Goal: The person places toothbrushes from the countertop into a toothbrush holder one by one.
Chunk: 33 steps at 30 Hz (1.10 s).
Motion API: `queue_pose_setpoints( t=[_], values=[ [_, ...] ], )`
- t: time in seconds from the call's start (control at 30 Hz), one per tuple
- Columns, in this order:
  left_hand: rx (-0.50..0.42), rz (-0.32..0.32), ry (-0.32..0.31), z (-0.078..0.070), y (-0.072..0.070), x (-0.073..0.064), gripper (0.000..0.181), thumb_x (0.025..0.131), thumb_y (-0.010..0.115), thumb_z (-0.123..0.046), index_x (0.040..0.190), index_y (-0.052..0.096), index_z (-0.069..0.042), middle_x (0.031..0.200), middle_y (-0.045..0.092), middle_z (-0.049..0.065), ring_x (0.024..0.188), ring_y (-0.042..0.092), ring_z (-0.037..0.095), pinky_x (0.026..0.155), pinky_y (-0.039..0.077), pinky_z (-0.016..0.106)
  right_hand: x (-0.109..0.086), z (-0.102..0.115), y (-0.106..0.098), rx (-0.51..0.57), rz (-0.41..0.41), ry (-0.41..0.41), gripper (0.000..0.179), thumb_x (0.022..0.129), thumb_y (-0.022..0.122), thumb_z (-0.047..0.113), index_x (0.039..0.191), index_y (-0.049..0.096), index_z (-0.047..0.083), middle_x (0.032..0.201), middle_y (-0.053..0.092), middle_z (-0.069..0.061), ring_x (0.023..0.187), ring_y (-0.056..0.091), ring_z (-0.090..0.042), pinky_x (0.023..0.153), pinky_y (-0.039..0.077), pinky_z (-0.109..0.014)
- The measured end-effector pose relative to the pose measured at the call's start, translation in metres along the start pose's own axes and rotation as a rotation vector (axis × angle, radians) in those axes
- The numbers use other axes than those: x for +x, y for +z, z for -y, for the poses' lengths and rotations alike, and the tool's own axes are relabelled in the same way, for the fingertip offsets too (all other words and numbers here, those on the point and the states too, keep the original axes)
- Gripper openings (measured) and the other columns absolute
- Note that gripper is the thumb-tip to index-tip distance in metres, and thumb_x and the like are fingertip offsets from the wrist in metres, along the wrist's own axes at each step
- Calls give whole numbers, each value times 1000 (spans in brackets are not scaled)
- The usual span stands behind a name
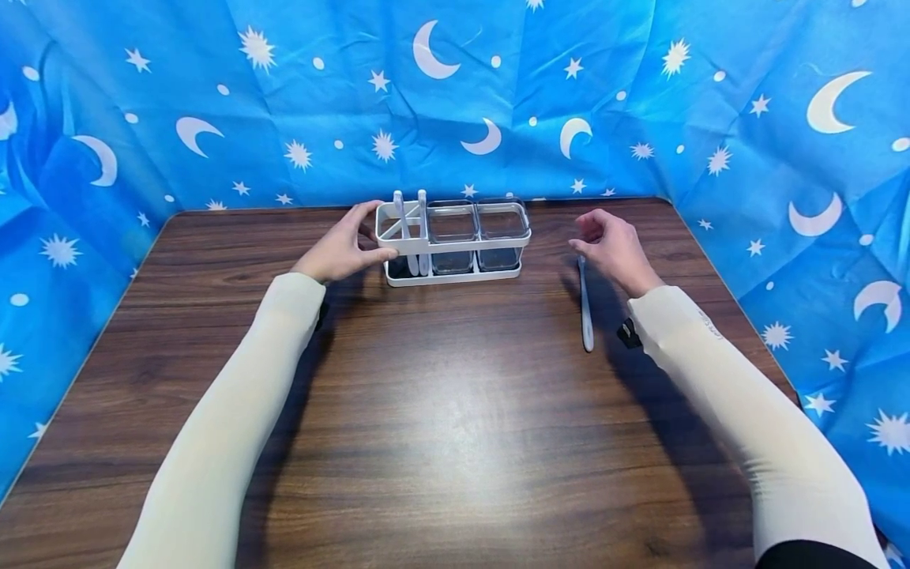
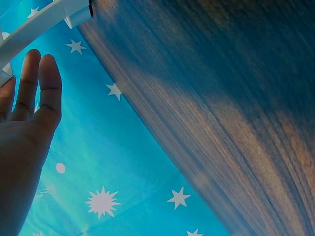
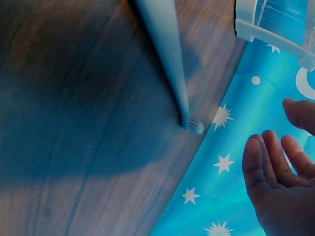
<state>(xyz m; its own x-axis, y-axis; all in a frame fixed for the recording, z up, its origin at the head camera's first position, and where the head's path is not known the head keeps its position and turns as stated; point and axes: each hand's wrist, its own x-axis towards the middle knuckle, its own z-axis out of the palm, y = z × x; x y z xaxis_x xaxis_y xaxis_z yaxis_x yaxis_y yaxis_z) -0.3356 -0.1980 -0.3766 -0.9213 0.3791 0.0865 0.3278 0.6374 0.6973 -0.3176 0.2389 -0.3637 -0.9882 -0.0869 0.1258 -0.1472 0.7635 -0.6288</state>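
Note:
At the back of the table stands a white toothbrush holder [image 1: 455,278] with two clear cups [image 1: 453,224] in its right part. Two pale toothbrushes [image 1: 423,229] stand upright in its left compartments. My left hand [image 1: 346,245] grips the holder's left end, thumb at the front corner and fingers round the back. In the left wrist view some fingers [image 2: 49,83] extend beside the white frame. A grey-blue toothbrush [image 1: 586,308] lies on the table to the right, bristle end away from me. Over that end hovers my right hand [image 1: 613,243], fingers loosely bent, holding nothing.
The dark wood table [image 1: 441,442] ends just behind the holder. A blue curtain [image 1: 483,103] with moons and stars hangs along the back and both sides.

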Motion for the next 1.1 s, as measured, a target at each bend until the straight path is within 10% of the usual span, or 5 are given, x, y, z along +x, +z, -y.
queue_pose_setpoints(
  t=[0.47,1.1],
  values=[
    [-8,0,6,4,-1,1,88,80,71,-49,149,24,-22,131,39,6,109,48,29,89,45,46,-7,-14,4,-98,137,247,23,93,61,17,104,56,-2,98,55,-18,86,51,-32,73,45,-42],
    [1,8,-9,3,-3,3,88,79,72,-48,148,24,-24,131,40,6,108,48,28,89,45,44,-6,-19,11,-171,268,312,19,90,65,18,81,62,1,70,62,-8,64,56,-21,56,43,-33]
  ],
)
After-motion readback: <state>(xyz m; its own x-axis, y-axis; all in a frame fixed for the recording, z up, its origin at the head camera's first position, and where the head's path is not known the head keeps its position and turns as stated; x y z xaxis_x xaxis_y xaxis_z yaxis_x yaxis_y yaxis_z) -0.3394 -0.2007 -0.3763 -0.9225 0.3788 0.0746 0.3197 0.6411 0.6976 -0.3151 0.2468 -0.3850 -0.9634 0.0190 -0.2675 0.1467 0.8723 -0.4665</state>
